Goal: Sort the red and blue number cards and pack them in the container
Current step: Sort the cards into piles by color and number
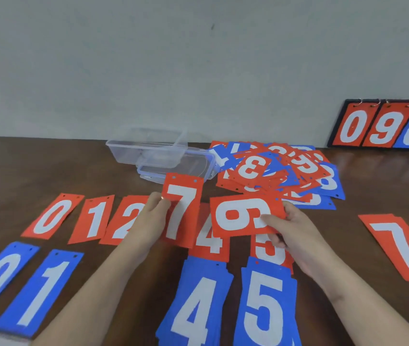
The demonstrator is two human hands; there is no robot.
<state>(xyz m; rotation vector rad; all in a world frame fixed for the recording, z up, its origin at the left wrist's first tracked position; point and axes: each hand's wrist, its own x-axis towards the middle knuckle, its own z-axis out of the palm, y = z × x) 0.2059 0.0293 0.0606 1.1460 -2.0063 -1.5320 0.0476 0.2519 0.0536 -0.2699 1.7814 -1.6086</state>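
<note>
With the left hand [151, 216] pinching the red 7 card [182, 211] and the right hand [290, 229] pinching the sideways red 6 card [247, 216] above the near rows, each probably belongs on its matching red pile on the bench [36, 166], 7 going far right.

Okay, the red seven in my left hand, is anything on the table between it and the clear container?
Nothing visible blocks it. The left hand holds the red 7 card upright just in front of the lid and the clear container, which stands open. The mixed card pile lies to the right, out of that path.
</note>
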